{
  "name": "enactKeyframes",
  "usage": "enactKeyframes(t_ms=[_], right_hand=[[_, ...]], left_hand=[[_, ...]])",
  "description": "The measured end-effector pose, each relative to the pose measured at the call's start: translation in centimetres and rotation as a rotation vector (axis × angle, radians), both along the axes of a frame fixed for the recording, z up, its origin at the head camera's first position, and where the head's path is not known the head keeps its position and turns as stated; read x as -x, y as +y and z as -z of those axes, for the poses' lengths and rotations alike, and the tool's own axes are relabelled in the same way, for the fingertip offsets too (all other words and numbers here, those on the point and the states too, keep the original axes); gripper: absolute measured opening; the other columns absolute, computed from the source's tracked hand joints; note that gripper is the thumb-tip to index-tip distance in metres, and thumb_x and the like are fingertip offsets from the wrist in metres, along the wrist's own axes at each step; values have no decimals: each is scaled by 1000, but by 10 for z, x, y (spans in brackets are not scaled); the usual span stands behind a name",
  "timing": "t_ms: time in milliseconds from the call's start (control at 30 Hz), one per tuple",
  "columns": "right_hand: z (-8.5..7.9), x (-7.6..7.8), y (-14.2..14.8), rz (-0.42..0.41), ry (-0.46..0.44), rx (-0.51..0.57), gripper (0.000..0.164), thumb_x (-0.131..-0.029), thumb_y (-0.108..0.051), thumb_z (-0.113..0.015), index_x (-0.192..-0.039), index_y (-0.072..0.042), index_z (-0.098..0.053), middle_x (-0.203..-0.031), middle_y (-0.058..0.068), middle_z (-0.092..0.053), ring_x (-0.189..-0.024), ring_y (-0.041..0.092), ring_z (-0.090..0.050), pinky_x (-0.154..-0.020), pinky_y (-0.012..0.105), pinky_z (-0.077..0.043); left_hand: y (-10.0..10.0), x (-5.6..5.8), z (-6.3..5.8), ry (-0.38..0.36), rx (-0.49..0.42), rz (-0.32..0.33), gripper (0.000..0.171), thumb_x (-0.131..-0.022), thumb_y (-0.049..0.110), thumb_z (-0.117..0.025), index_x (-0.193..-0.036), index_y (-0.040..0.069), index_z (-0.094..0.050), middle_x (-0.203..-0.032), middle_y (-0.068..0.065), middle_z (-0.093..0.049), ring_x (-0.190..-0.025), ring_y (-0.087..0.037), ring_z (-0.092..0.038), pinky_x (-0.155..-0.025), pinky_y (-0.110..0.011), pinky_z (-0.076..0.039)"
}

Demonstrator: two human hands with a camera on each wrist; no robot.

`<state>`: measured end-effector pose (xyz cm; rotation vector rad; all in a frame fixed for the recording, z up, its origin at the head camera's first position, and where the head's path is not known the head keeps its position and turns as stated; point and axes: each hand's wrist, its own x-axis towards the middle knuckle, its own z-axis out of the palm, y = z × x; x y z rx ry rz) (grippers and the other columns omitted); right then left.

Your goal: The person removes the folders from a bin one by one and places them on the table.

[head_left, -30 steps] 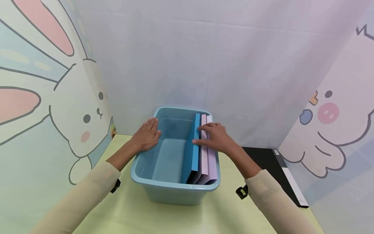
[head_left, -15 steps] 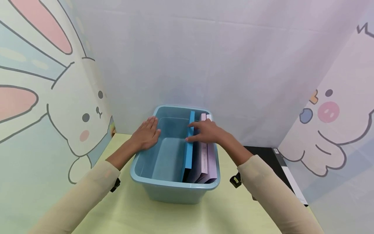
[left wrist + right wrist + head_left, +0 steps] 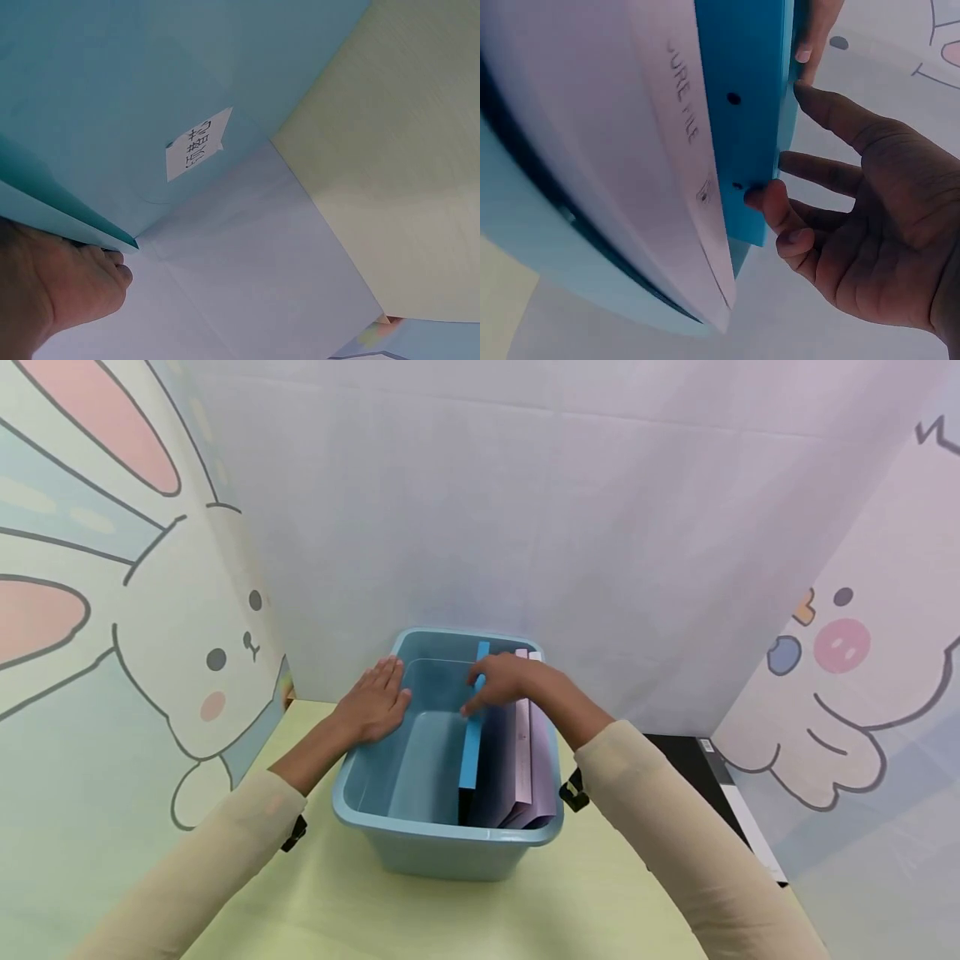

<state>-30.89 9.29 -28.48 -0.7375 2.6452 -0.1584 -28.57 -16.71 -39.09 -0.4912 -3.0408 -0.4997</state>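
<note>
My right hand point(image 3: 504, 680) grips the top of a blue file folder point(image 3: 470, 753), thumb on one side and fingers on the other. The folder stands upright, slightly tilted, inside a light blue plastic tub point(image 3: 442, 853). To its right, apart from it, stand a pink file folder point(image 3: 522, 768) and a lilac file folder point(image 3: 543, 777); printed letters show on a pale spine point(image 3: 681, 112) in the right wrist view. My left hand point(image 3: 375, 700) rests on the tub's left rim with fingers straight. A handwritten white label point(image 3: 198, 145) is stuck to the tub's outer side.
The tub stands on a pale yellow-green table point(image 3: 592, 893). A black folder point(image 3: 678, 768) lies flat at the right, partly behind my right sleeve. A plain pale curtain point(image 3: 465, 510) rises behind, with cartoon-printed panels on both sides.
My right hand has moved left with the blue folder, which now stands apart from the pink and lilac folders. My left hand has stayed on the rim.
</note>
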Motion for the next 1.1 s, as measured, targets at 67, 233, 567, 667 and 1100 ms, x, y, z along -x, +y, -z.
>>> enactKeyframes(t_ms=[67,233,567,667,1100], right_hand=[[-1,0,-6,25,-19,0,68,-107,-47,-77,-163,-12,-59,-164,18,-60,-139,36,-69,-113,51,-61],[-1,-2,-24,96,-73,32,71,-105,-40,-80,-165,-11,-55,-148,19,-67,-105,30,-80,-96,41,-69],[13,-10,-35,198,-256,152,77,-113,-27,-67,-177,-5,-31,-170,25,-49,-120,40,-79,-94,46,-71],[18,-11,-36,234,-257,160,84,-110,-28,-74,-178,-6,-30,-170,25,-49,-131,43,-75,-90,44,-72],[26,-7,-38,248,-228,110,63,-96,-14,-90,-144,6,-57,-134,26,-70,-74,26,-86,-73,35,-71]], left_hand=[[0,0,0,0,-4,3,71,-122,31,-27,-174,-15,-14,-186,-34,-11,-175,-53,-10,-144,-65,-10],[-3,1,1,0,-12,12,71,-121,31,-28,-174,-15,-14,-186,-34,-10,-175,-54,-10,-144,-65,-10],[-4,2,3,-6,-17,16,72,-122,32,-27,-174,-15,-13,-186,-34,-9,-175,-54,-9,-144,-66,-9],[-4,1,2,-1,-22,14,72,-121,32,-27,-174,-15,-14,-186,-34,-10,-175,-54,-9,-143,-66,-9],[-2,-2,0,-2,-26,6,72,-122,33,-27,-174,-16,-14,-186,-35,-10,-175,-54,-8,-143,-66,-8]])
